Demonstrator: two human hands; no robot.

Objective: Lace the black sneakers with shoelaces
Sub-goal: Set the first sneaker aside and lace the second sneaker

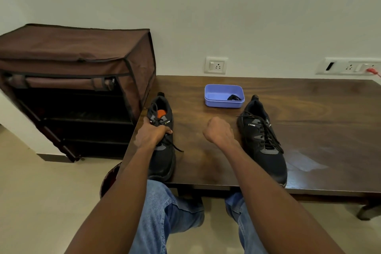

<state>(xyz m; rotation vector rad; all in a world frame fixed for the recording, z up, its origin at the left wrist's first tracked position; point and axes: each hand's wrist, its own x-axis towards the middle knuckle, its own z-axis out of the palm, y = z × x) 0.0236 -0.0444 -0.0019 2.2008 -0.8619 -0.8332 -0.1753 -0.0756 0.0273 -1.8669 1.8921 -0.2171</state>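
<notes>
A single head-worn wide-angle view looks forward and down across the wooden table [309, 113] toward the wall [226, 16], its edges seemingly bowed by the lens.

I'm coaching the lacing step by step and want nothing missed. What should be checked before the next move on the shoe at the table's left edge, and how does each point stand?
1. Left hand grips the left sneaker: ok.
2. Lace end free and reachable: ok.
3. Right hand holds a lace: cannot tell; its fingers are curled and nothing shows in them.
4. Left sneaker fully on the table: not ok, its toe overhangs the near edge.
5. Right sneaker laced: ok.
6. Blue tray within reach: ok.
</notes>
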